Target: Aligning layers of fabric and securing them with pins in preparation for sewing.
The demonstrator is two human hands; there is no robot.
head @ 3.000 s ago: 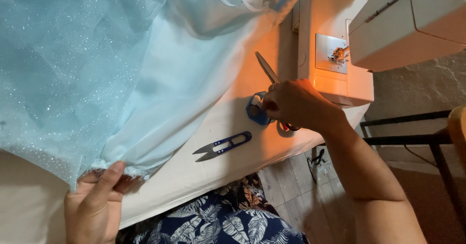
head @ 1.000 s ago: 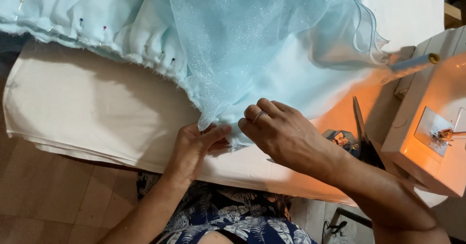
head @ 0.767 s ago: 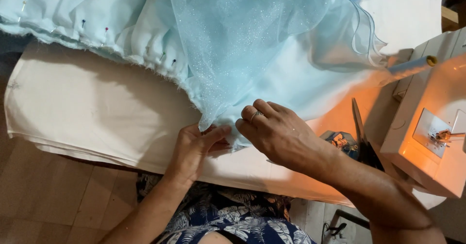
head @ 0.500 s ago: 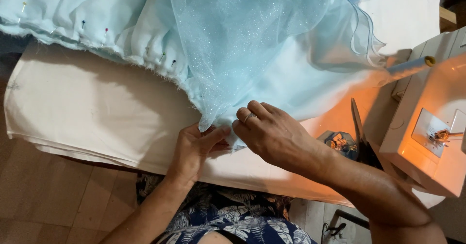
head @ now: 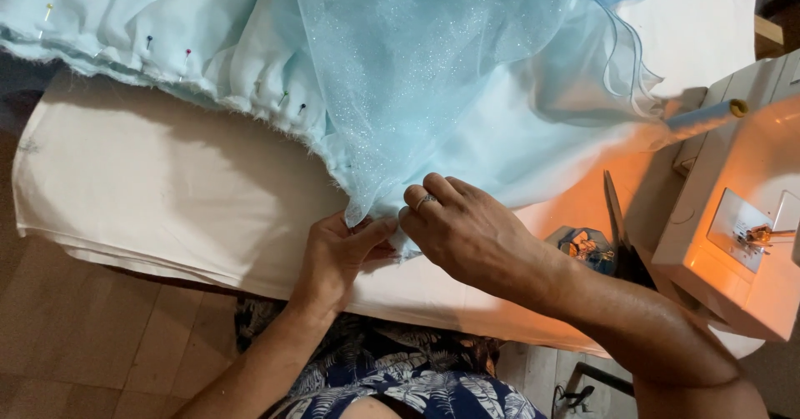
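— Where is the fabric, relative to the hands?

— The light blue fabric [head: 467, 77] spreads from the upper left of the frame across the top to the upper right, over the white table [head: 150, 186]. It narrows to a corner hanging down at centre frame, and both hands meet at that corner. So the cloth lies above and away from the hands, towards the top of the frame.

— What is each hand doing?

— The left hand [head: 337, 252] comes up from the lower centre, fingers curled, thumb and fingertips pinched on the lower edge of the corner. The right hand [head: 462, 231] comes in from the lower right, lying palm down with fingers bent, their tips on the same edge just beside the left thumb. It seems to pinch too, but the grip is hidden under the knuckles.

— Which way does the edge run?

— The gathered edge, set with coloured pins [head: 187, 52], runs from the upper left down to the hands. Both hands are at its end, touching it.

— Anything nearby?

— A sewing machine [head: 733, 219] at the right edge, with scissors [head: 615, 219] beside it, well apart from the hands.
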